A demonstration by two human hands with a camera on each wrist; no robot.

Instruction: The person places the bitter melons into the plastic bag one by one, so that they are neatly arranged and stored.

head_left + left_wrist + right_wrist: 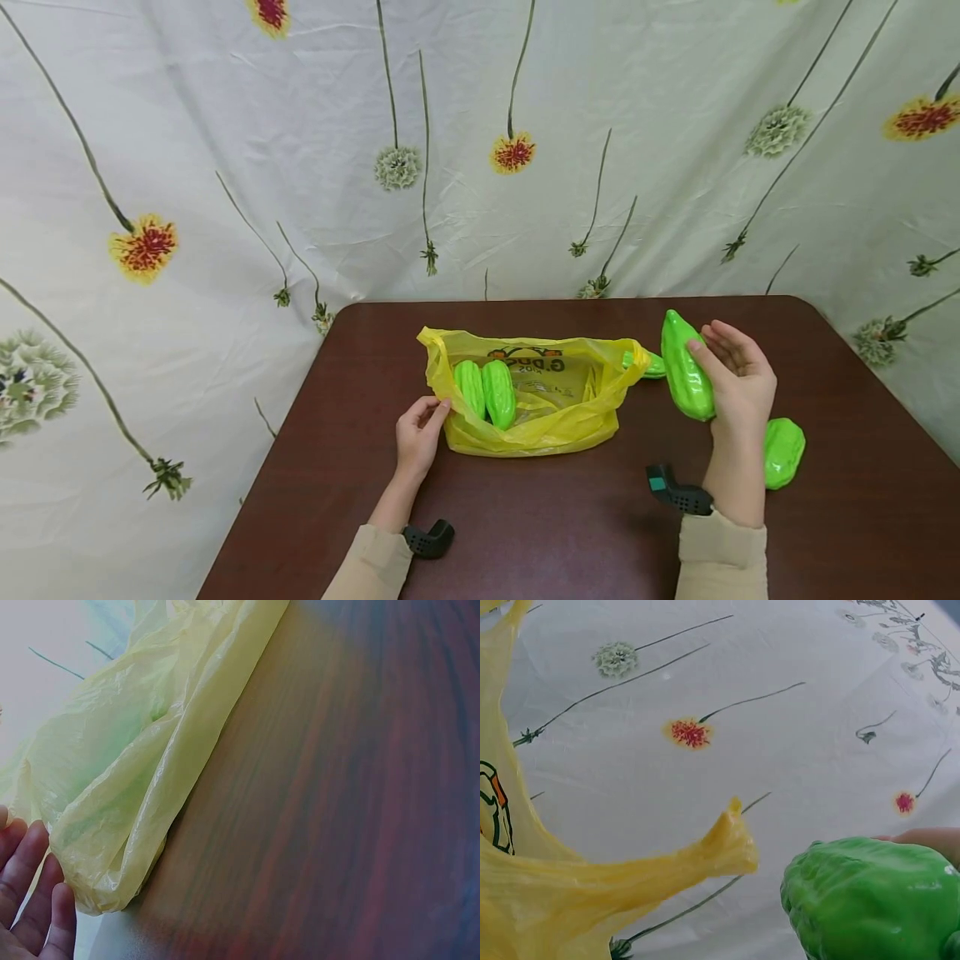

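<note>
With the right hand [741,382], gripping a green gourd [686,372] between thumb and fingers, holding it tilted at that hand's left, above the worktop [525,525]. Using the left hand [418,437] to pinch the near left edge of the yellow bag [536,439], apparently steadying its mouth. Seeing a pair of gourds [498,395] inside, just right of the left hand. Probably doing best by clearing the bag's handle [724,851], left of the right hand, then lowering beside the pair, releasing only once supported. Also minding a loose gourd [784,452], nearer the body and right of the right hand.
</note>
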